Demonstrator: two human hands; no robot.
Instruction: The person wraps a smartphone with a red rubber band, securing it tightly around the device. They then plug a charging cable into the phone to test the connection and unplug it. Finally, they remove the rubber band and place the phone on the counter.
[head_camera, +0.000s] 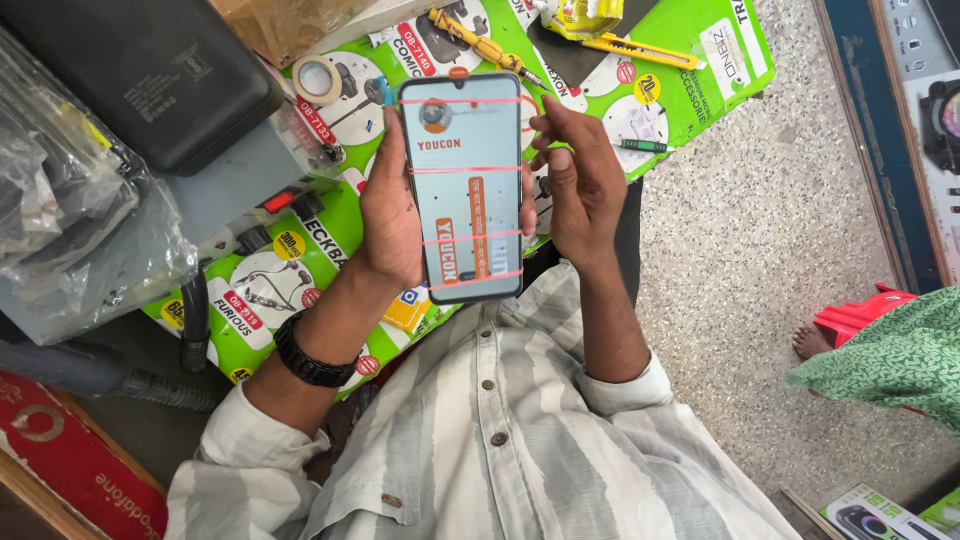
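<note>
The left hand (392, 215) wraps around the back and left edge of a smartphone (462, 187), fingers closed on it, and holds it upright with the screen facing the camera. Thin red rubber bands (470, 169) cross the phone's face at four levels. The right hand (580, 185) sits just beside the phone's right edge, fingers loosely curled and holding nothing; its fingertips (545, 110) lie near the phone's upper right corner, though contact cannot be confirmed. A black wristband (305, 362) circles the left wrist. Beyond the hands, a tabletop covered in green printed sheets (700, 80) carries a yellow screwdriver (485, 45), a yellow utility knife (640, 50) and a roll of tape (317, 78). Left of the left hand stands a black box (150, 70) above clear plastic bags (70, 220).
</note>
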